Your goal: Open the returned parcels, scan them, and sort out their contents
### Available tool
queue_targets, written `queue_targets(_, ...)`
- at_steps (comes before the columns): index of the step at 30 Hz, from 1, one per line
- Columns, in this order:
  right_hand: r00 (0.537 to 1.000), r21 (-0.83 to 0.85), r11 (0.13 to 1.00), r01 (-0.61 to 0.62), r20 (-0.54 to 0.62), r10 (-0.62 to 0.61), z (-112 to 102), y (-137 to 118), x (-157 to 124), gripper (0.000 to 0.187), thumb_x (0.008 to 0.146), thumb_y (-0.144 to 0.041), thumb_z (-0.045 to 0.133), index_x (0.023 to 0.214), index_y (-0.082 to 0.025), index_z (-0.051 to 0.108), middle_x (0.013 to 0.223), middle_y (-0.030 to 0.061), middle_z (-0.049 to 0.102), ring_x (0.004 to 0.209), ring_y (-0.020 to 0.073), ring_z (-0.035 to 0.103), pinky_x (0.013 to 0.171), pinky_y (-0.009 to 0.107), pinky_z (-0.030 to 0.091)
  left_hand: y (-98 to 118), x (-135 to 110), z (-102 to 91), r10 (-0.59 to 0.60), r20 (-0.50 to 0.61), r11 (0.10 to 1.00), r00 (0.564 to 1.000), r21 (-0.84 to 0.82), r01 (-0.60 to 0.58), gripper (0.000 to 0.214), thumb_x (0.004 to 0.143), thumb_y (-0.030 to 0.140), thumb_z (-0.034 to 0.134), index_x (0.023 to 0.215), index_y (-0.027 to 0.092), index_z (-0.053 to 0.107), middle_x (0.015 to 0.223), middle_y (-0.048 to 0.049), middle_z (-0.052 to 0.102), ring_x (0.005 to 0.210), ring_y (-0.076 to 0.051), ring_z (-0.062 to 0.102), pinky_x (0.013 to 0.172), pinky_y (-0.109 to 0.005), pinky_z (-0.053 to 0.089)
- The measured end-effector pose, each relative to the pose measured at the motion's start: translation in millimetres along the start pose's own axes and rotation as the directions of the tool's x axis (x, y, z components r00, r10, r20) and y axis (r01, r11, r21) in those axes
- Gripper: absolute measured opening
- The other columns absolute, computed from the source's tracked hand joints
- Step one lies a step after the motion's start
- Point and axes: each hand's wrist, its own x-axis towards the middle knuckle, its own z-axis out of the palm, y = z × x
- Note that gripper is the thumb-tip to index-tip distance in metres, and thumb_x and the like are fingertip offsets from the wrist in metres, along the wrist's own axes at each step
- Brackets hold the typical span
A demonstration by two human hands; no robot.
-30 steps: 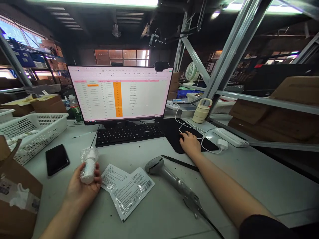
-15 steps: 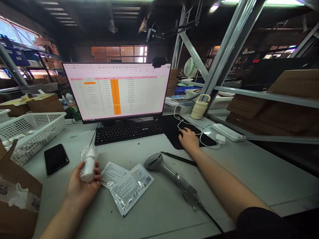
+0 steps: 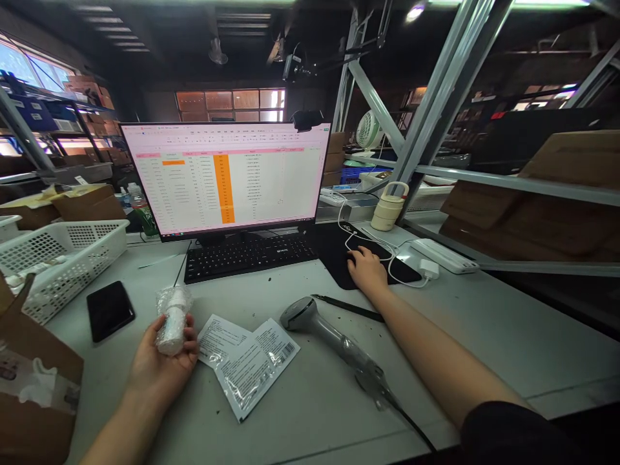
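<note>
My left hand (image 3: 167,358) is closed around a small white bottle (image 3: 173,326) in bubble wrap, held tilted above the table's left part. Just right of it, two silver-white printed sachets (image 3: 256,368) lie overlapping on the table. My right hand (image 3: 368,271) rests on the black mouse pad (image 3: 334,258), fingers curved over what appears to be a computer mouse, which the hand covers. A grey barcode scanner (image 3: 334,336) lies between my arms, its cable running toward the front edge. Beside it is a thin black pen-like tool (image 3: 347,308).
A monitor (image 3: 227,181) showing a spreadsheet stands behind a black keyboard (image 3: 249,257). On the left are a phone (image 3: 110,311), a white basket (image 3: 72,258) and a cardboard box (image 3: 36,394). A white power bank (image 3: 444,256), cables and a cream flask (image 3: 389,208) stand right.
Both hands stay almost where they were, the left with the wrapped bottle and the right on the mouse pad. The view has shifted very slightly.
</note>
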Motion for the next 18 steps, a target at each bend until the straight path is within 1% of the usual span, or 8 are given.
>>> queue_targets(6,1.0,0.004,1.0,-0.002,0.0,0.002,-1.8,-1.3,-0.6,0.041,0.099,-0.029,0.046,0.133,-0.018,0.067,0.151,0.0137,0.052,0.125,0.0343,0.055,0.098,0.046,0.051,-0.5,-0.3,-1.3,-0.001,-0.004,1.0,1.0,-0.014,0.001,0.03,0.094,0.022,0.052,0.119,0.008,0.059,0.094,-0.0088,0.061,0.063,-0.013,0.058,0.045,-0.021,0.047)
queue_targets(18,1.0,0.018,1.0,-0.015,0.004,0.015,-2.7,-2.2,-1.5,0.042,0.099,-0.029,0.046,0.134,-0.019,0.066,0.152,0.013,0.052,0.125,0.0343,0.055,0.097,0.047,0.052,1.0,1.0,-0.9,-0.006,0.001,1.0,1.0,0.002,0.006,0.027,0.095,0.023,0.049,0.116,0.009,0.06,0.092,-0.0083,0.061,0.062,-0.013,0.058,0.045,-0.021,0.047)
